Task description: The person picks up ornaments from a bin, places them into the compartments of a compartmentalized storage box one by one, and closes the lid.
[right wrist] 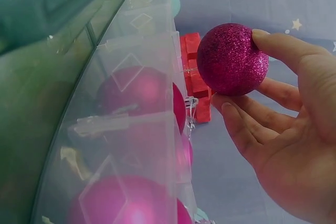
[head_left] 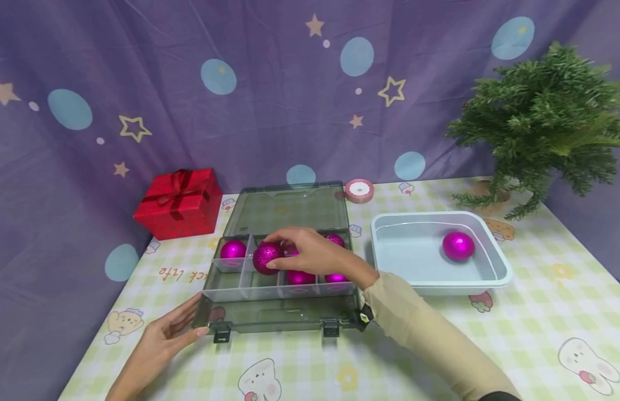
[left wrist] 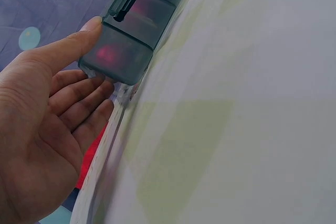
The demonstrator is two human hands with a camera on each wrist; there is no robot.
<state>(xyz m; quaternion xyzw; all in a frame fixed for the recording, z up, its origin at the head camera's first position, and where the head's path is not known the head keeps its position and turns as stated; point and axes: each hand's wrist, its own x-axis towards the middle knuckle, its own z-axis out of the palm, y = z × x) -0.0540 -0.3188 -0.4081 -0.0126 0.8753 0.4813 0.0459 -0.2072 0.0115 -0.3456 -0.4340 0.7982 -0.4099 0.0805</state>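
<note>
nearest lies a beige sleeve [head_left: 420, 331], leading to the right hand [head_left: 315, 252], which pinches a glittery ball [head_left: 268, 258] above the divided case [head_left: 279, 317]; the left hand [head_left: 161, 340] pinches its near left corner. filling seems mostly done: several balls [head_left: 233, 249] sit inside, though the right hand hides some; one smooth ball [head_left: 458, 246] remains in the tray [head_left: 457, 289]. dividers [head_left: 245, 273] make tight edges; the table [head_left: 299, 359] gives room in front.

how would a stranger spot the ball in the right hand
Find the grey translucent plastic box on the green-checked tablecloth. Over its compartments, the bare right hand grips a round, glittery magenta ball. It alone is held, and glitters, unlike the smooth magenta ball in the far left compartment.
</note>
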